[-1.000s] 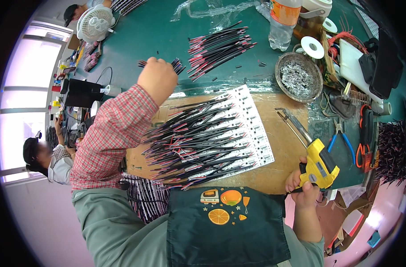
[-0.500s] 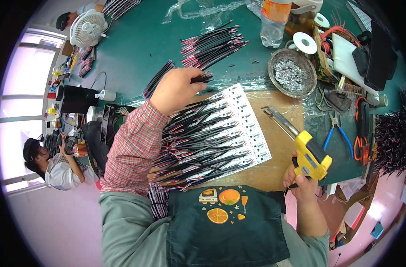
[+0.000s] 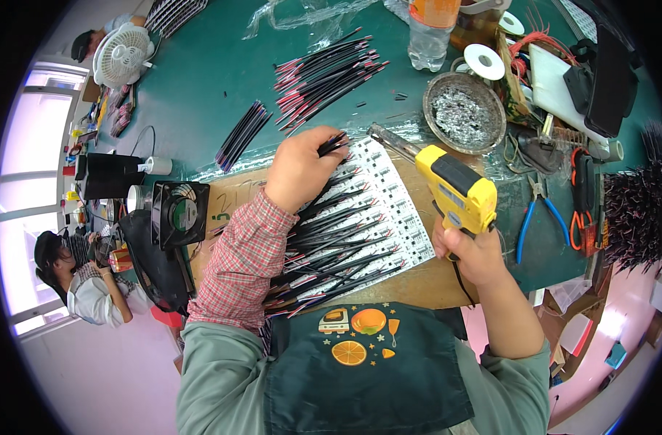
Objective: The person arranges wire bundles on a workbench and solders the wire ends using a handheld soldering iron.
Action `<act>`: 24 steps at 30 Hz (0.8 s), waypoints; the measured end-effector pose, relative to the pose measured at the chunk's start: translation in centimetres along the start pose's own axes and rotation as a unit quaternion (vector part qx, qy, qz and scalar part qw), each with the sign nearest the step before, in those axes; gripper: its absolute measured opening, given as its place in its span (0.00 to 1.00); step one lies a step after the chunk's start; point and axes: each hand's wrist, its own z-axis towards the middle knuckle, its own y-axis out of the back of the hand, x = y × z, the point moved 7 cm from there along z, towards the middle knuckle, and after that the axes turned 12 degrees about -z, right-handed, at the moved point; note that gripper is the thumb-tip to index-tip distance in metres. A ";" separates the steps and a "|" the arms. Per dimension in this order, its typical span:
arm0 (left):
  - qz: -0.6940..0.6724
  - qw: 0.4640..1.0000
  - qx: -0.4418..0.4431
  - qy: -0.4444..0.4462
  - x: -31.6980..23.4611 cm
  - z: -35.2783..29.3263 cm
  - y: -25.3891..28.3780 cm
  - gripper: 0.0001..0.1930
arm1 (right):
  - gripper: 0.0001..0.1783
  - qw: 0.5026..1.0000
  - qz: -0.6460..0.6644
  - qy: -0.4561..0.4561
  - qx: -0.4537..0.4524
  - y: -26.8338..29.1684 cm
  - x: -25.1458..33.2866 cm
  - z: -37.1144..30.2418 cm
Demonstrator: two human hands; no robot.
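Pinched in my left hand is a small bunch of black wires with stripped ends. That hand is over the upper edge of a white circuit board panel, where many black wires with red and white ends lie in rows. My right hand is wrapped round the grip of a yellow soldering gun. The gun's metal tip points up and left, near the panel's top corner, a short way right of the held wires. My left fingertips are partly hidden.
Beyond lie a large wire pile and a smaller bundle. A round dish of silvery scraps, a bottle and blue-handled pliers stand to the right. At left are a black fan and, farther off, another person.
My left hand has come from the small bundle toward the panel, carrying a few wires. My right hand has raised the soldering gun up and left, bringing its tip close. The view has shifted slightly.
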 end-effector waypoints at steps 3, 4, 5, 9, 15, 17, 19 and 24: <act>-0.010 0.999 -0.030 -0.016 0.7 0.3 0.5 0.10 | 0.28 0.999 -0.043 -0.010 -0.023 -0.9 -1.4 1.7; -0.012 0.999 -0.030 -0.013 1.5 0.4 0.6 0.10 | 0.28 0.999 -0.044 -0.013 -0.022 -1.3 -1.7 2.3; -0.004 1.000 -0.022 -0.020 2.2 0.7 0.6 0.10 | 0.29 0.998 -0.056 -0.007 -0.029 -1.6 -1.6 2.8; 0.022 1.000 -0.002 -0.013 4.5 1.0 0.9 0.08 | 0.29 0.996 -0.075 -0.004 -0.040 -2.8 -2.4 4.5; 0.042 0.999 0.011 -0.033 6.0 1.3 1.5 0.10 | 0.31 0.994 -0.080 -0.006 -0.068 -4.1 -3.6 5.7; 0.047 0.998 0.013 -0.033 6.3 1.4 1.6 0.10 | 0.31 0.995 -0.072 -0.008 -0.069 -4.5 -3.8 6.0; 0.052 0.998 0.016 -0.034 6.6 1.3 1.6 0.10 | 0.32 0.995 -0.065 -0.010 -0.070 -4.6 -3.9 6.1; 0.037 0.999 0.019 -0.024 6.9 1.1 1.5 0.10 | 0.29 0.995 -0.074 -0.005 -0.064 -4.9 -3.6 6.1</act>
